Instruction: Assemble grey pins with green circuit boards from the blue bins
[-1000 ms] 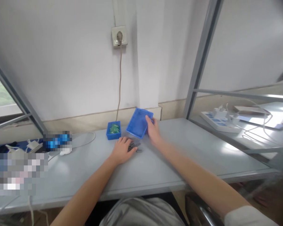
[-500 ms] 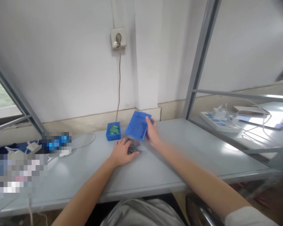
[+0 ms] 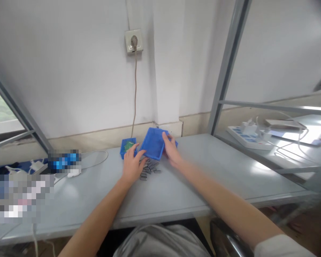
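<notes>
My right hand [image 3: 173, 151] grips the right edge of a shallow blue plastic tray [image 3: 153, 142], thumb on the near side. The tray is tilted toward me, and no parts show inside it. My left hand [image 3: 132, 164] has its fingers spread, the thumb at the tray's lower left corner; whether it presses there I cannot tell. Its fingertips overlap the front of a small blue bin [image 3: 121, 153] holding green pieces [image 3: 128, 145]. Below the tray lies a loose pile of small dark grey bar-shaped pieces [image 3: 149, 167] on the grey table [image 3: 182, 192].
Part of another blue container [image 3: 176, 144] shows behind my right hand. Cables, plugs and a white connector [image 3: 74, 173] lie on the left. A power strip [image 3: 247, 137] sits on the right-hand table beyond the metal frame [image 3: 224, 78]. A cord [image 3: 135, 89] runs down the wall.
My left hand has lifted off the dark pieces, uncovering the pile, and moved up and left to the tray's corner. The tray has shifted slightly left in my right hand.
</notes>
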{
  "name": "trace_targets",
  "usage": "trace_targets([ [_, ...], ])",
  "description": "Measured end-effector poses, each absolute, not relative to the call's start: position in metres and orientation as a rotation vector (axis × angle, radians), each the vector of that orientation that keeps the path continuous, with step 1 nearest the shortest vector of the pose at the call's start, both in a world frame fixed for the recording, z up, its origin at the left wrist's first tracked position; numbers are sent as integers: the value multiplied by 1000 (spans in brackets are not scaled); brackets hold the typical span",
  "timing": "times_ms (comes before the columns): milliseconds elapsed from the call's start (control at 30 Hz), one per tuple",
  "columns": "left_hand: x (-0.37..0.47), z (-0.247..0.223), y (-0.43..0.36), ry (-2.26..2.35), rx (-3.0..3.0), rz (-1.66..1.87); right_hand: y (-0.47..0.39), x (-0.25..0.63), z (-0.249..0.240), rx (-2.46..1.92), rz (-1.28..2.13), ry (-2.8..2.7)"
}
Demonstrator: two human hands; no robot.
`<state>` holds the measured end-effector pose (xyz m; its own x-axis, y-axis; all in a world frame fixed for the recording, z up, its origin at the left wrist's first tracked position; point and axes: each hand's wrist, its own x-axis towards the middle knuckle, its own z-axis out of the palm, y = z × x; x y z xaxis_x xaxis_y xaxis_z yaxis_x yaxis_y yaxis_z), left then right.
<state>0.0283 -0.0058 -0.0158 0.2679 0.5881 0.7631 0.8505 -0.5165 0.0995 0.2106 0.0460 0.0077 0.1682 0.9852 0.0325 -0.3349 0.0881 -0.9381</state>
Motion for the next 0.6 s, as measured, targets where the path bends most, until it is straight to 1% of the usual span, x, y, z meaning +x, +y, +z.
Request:
trace_targets([
  [100, 24, -9, -3, -1312, -2196, -1098, 50, 212, 7, -962, 1200, -941],
  [167, 23, -2, 2, -1355, -2165, -1111, 54, 218, 9, -947, 1126, -980],
  [233, 26, 8, 8, -1424, -2116, -1116, 59, 228, 13, -961, 914, -1067],
  [333, 34, 22, 19, -1524, -2072, -1066, 70, 247, 14, -1058, 433, -1227],
  [400, 41, 28, 26, -1580, -2081, -1004, 79, 259, 10, -1173, 244, -1274],
  [500, 49, 27, 34, -1667, -2109, -925, 94, 275, -2, -1387, 244, -1241],
  [600, 54, 18, 40, -1720, -2127, -905, 107, 287, -14, -1545, 431, -1167],
])
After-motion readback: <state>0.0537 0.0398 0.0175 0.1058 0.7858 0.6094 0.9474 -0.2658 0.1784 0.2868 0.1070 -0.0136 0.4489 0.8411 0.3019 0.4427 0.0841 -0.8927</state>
